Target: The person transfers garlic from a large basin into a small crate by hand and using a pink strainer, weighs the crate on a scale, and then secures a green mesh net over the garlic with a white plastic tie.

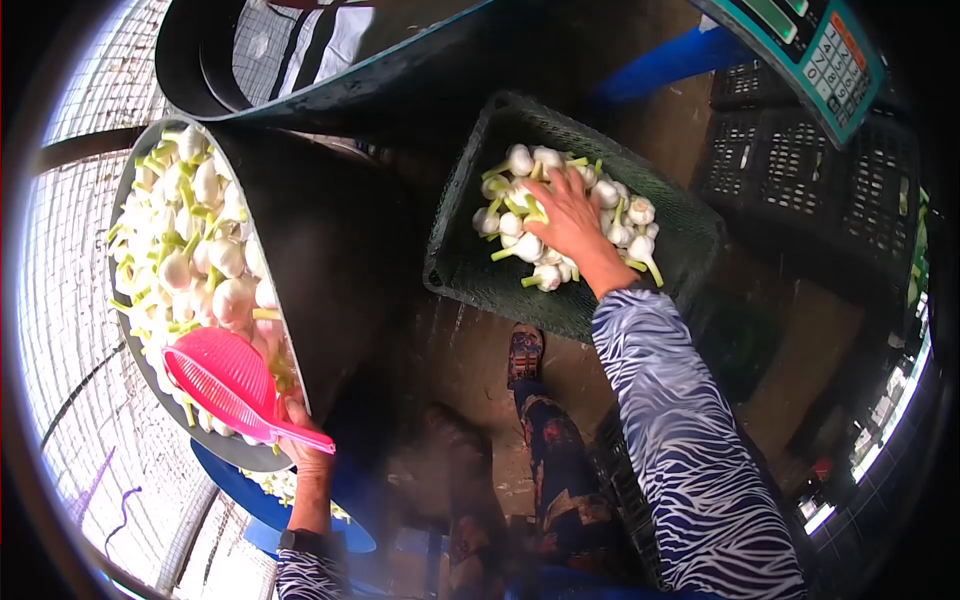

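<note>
Many garlic bulbs with green stems [523, 248] lie in a dark green crate [650, 165] right of centre. My right hand [568, 218] rests on top of them, palm down with its fingers spread. On the left, a big dark tub [270, 300] is heaped with more garlic [225, 257]. At its lower rim my left hand [306, 440] is wrapped round the handle of a pink plastic strainer [225, 365], whose basket lies over the tub's garlic.
Stacked black crates [790, 180] stand at the right, below a green scale with a keypad [835, 60]. Another dark tub [190, 60] is at the top left. A blue container [245, 500] sits under the left tub. My shoe [525, 352] is on the floor near the crate.
</note>
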The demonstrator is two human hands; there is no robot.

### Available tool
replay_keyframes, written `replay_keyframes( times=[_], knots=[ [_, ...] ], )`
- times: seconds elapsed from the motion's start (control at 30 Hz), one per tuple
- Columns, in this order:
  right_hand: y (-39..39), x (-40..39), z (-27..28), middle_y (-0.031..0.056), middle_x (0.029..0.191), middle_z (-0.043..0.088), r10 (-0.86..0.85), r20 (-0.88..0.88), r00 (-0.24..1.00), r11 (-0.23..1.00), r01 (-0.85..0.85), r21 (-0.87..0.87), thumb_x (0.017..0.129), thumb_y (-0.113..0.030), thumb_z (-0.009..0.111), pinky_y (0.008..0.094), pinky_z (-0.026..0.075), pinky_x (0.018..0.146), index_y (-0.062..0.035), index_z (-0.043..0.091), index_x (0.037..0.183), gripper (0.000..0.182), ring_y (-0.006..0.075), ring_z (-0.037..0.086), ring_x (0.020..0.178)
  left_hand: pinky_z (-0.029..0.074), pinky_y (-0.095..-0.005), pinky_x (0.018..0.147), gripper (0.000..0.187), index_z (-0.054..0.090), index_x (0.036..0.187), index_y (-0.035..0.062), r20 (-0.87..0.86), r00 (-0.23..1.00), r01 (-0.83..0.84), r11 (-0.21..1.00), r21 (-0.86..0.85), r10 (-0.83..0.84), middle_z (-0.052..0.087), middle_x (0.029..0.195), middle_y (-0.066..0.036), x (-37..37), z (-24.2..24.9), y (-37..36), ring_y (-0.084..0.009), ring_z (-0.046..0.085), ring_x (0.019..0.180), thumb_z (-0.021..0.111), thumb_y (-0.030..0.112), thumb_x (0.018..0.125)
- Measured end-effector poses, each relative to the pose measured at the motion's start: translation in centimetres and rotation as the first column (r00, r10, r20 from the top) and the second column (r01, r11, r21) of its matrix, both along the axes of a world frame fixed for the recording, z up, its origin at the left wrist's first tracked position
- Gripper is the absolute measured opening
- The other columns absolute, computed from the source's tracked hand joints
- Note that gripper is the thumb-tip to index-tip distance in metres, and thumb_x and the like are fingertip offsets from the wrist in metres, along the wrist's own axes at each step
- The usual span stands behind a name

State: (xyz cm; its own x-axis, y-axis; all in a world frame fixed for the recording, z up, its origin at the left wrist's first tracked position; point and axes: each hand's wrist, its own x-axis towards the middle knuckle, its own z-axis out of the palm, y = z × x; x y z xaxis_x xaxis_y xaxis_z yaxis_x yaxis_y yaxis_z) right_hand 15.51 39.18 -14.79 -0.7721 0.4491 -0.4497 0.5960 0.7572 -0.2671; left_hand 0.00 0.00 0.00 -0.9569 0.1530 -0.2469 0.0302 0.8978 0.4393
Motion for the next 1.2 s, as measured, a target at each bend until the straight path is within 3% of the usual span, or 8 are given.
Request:
replay_keyframes(
  times=[0.2,0.3,0.43,0.5,0.67,0.9,1.03,1.2],
  knots=[
    [-3.2,18.2,-0.1,0.0182,0.137,0.03,-0.416,0.326,0.849,0.909,0.394,0.133,0.074,-0.022,0.064,0.0471,0.031,0.096,-0.0273,0.047,0.127,0.055,0.0313,0.031,0.125,0.042,-0.0395,0.078,0.039,0.061,0.091,-0.0013,0.058,0.998,-0.021,1.0,0.005,0.02,0.063,0.087,-0.015,0.9,0.5,1.0,-0.0295,0.057,0.083,0.039,0.031,0.088],
    [-3.3,19.7,0.2,0.0213,0.14,0.023,-0.167,0.197,0.966,0.983,0.149,0.104,0.076,-0.027,0.064,0.0476,0.029,0.098,-0.0185,0.037,0.133,0.064,0.033,0.025,0.129,0.042,-0.0402,0.078,0.038,0.062,0.09,-0.0013,-0.001,1.0,-0.002,0.999,-0.041,0.002,0.063,0.088,-0.015,1.2,1.1,0.8,-0.0301,0.056,0.083,0.04,0.03,0.088],
    [-2.9,12.7,-2.8,0.0193,0.137,0.029,-0.488,-0.181,0.854,0.835,0.517,0.188,0.072,-0.031,0.067,0.0466,0.028,0.099,-0.0097,0.039,0.13,0.067,0.0317,0.03,0.126,0.041,-0.0412,0.079,0.038,0.061,0.095,-0.0015,0.045,0.999,-0.002,0.999,-0.042,0.004,0.063,0.089,-0.016,1.5,1.4,0.7,-0.0312,0.057,0.084,0.04,0.029,0.088],
    [-3.6,3.1,-1.7,0.0193,0.14,0.025,-0.598,0.16,0.785,0.734,0.617,-0.285,0.074,-0.045,0.062,0.0515,0.021,0.102,-0.0119,0.024,0.137,0.081,0.0376,0.02,0.131,0.042,-0.0398,0.08,0.039,0.06,0.097,-0.0025,0.036,0.999,-0.011,1.0,-0.002,0.011,0.063,0.09,-0.017,1.7,1.1,0.6,-0.0309,0.057,0.086,0.038,0.028,0.088],
    [-8.1,-4.7,-7.3,0.0168,0.142,0.021,-0.595,-0.241,0.767,0.793,0.609,-0.016,0.084,-0.04,0.053,0.0577,0.008,0.101,-0.012,0.007,0.139,0.077,0.0344,0.012,0.133,0.043,-0.0363,0.084,0.039,0.058,0.097,-0.0036,0.046,0.998,-0.038,0.999,0.012,0.038,0.062,0.091,-0.017,1.7,-0.1,0.6,-0.0279,0.058,0.089,0.033,0.025,0.088],
    [-3.3,-3.1,-3.8,0.0161,0.146,0.01,-0.518,0.127,0.846,0.78,0.528,-0.335,0.08,-0.025,0.061,0.0426,0.015,0.108,-0.0167,-0.001,0.142,0.088,0.0321,0.012,0.135,0.043,-0.0355,0.081,0.038,0.058,0.094,-0.002,0.147,0.989,-0.039,0.997,0.073,0.028,0.062,0.088,-0.014,1.2,0.3,0.7,-0.0253,0.058,0.088,0.034,0.026,0.088],
    [0.1,4.6,-2.9,0.0122,0.117,0.054,-0.49,-0.191,0.85,0.849,0.417,-0.325,0.08,-0.015,0.059,0.0318,0.043,0.086,-0.0118,0.056,0.116,0.036,0.0289,0.055,0.102,0.043,-0.0389,0.078,0.037,0.061,0.088,0.0,0.069,0.997,0.046,0.999,-0.027,-0.045,0.063,0.085,-0.014,1.2,0.3,0.5,-0.0299,0.058,0.083,0.033,0.025,0.089],
    [-0.4,12.8,-2.3,0.0151,0.088,0.058,-0.41,0.193,0.891,0.911,0.388,0.142,0.076,-0.021,0.061,0.0419,0.047,0.074,-0.0092,0.057,0.1,0.027,0.0316,0.06,0.086,0.043,-0.0403,0.076,0.039,0.063,0.087,0.0012,0.047,0.998,0.045,0.997,-0.066,-0.042,0.063,0.083,-0.014,1.1,0.7,1.0,-0.031,0.058,0.082,0.034,0.027,0.088]
  ],
)
